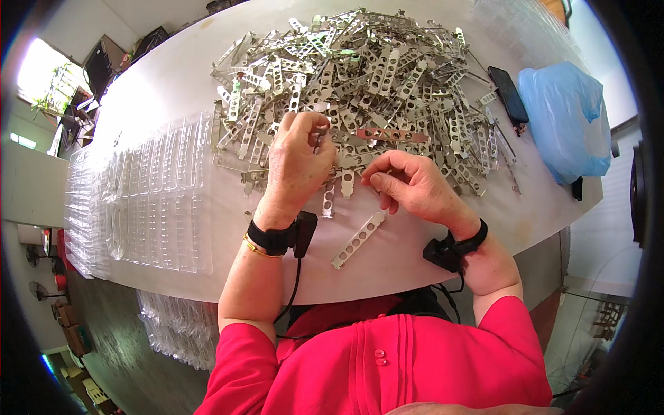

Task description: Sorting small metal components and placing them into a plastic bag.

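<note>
Bracket pile (387, 69): left hand (299, 159) over its front, right hand (413, 187) at near edge; both curled, can't tell if gripping. Trays (162, 228) left of pile.

Trays (166, 194) left of bracket pile (387, 76), bag (564, 121) right
</note>
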Tool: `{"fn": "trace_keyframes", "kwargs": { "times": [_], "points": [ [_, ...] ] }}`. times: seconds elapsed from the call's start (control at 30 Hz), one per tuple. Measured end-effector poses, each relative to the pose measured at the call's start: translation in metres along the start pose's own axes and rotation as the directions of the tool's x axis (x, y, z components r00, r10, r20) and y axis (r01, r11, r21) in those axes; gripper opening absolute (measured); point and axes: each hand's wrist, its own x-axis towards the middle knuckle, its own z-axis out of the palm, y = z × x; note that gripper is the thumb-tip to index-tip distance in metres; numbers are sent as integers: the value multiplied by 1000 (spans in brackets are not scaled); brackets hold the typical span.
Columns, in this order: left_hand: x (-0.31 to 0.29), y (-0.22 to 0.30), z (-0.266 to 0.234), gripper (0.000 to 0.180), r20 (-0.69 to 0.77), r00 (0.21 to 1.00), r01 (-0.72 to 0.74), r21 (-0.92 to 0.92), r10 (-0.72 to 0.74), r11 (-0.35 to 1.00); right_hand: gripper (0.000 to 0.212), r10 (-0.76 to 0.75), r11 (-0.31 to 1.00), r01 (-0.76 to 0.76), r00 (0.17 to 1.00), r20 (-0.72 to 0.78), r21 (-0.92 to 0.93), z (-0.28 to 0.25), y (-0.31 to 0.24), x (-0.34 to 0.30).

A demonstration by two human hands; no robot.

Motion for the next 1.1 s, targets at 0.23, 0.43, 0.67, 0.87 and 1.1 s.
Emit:
{"fn": "trace_keyframes", "kwargs": {
  "times": [0.23, 0.43, 0.67, 0.87, 1.1],
  "points": [
    [5, 2, 0, 30, -201, 977, -115, -213, 72, 970, 22, -27, 998, 28, 1000, -8, 63, -1, 3, 0],
    [4, 4, -7, 29, -115, 991, -73, -103, 61, 992, 25, -18, 997, 17, 1000, 9, 72, -1, 1, 0],
    [6, 2, -11, 29, -111, 994, -53, -301, 21, 952, 26, -12, 996, 11, 1000, 15, 91, -1, 3, 2],
    [5, 9, -16, 33, 105, 972, 210, -781, -209, 588, 30, -38, 990, 36, 999, 10, 138, -1, 5, 1],
    [3, -1, -3, 30, 176, 972, 225, -884, -156, 410, 31, -20, 973, 34, 998, -62, 230, -2, 3, 6]
  ]
}}
